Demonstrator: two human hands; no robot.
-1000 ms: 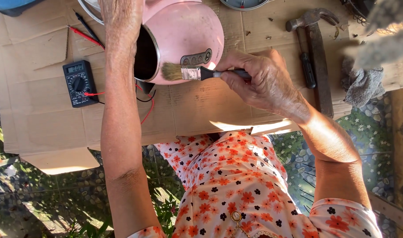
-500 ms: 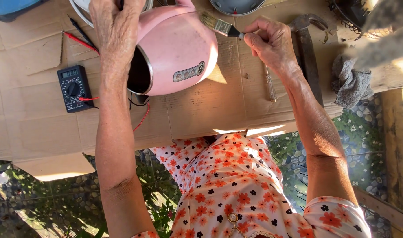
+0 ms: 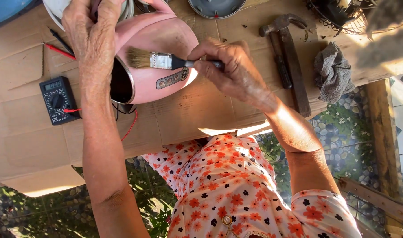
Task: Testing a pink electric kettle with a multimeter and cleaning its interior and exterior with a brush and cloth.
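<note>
1. Two hands work on one pink, rounded electric cooker body (image 3: 159,48), which lies tipped on its side on the cardboard-covered table (image 3: 197,114), its dark opening facing the viewer's left.
2. Left hand (image 3: 93,37) is closed over the cooker's upper rim, steadying it.
3. Right hand (image 3: 230,66) grips the dark handle of a flat bristle paintbrush (image 3: 159,60).
4. Brush's long axis runs sideways across the shell; the bristles point toward the left hand and lie against the shell just above the control panel.
5. Nearby: a black multimeter (image 3: 57,100) with red lead, a steel hammer (image 3: 289,57), a grey rag (image 3: 333,72).
</note>
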